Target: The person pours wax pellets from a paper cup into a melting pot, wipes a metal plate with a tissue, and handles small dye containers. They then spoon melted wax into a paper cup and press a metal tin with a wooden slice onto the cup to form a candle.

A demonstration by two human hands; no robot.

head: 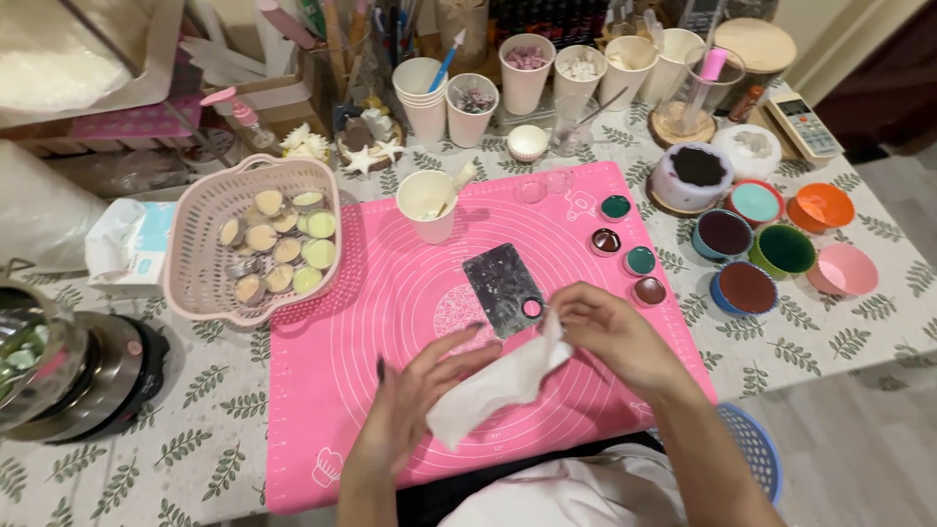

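My left hand (415,390) and my right hand (610,337) both hold a crumpled white tissue (498,385) above the pink silicone mat (342,390). The right hand pinches the tissue's upper end, right beside a dark metal scraper (500,283) lying flat on the mat. The left hand supports the tissue's lower part from the left. A white paper cup (427,205) with a stick in it stands at the mat's far edge. Several small round filled moulds (639,261) sit along the mat's right side.
A pink basket (200,283) of round pale pieces stands at the left. Coloured silicone bowls (781,249) cluster at the right. Paper cups (522,73) and jars line the back. A steel pot (59,361) sits at the near left, and a tissue pack (127,244) beside the basket.
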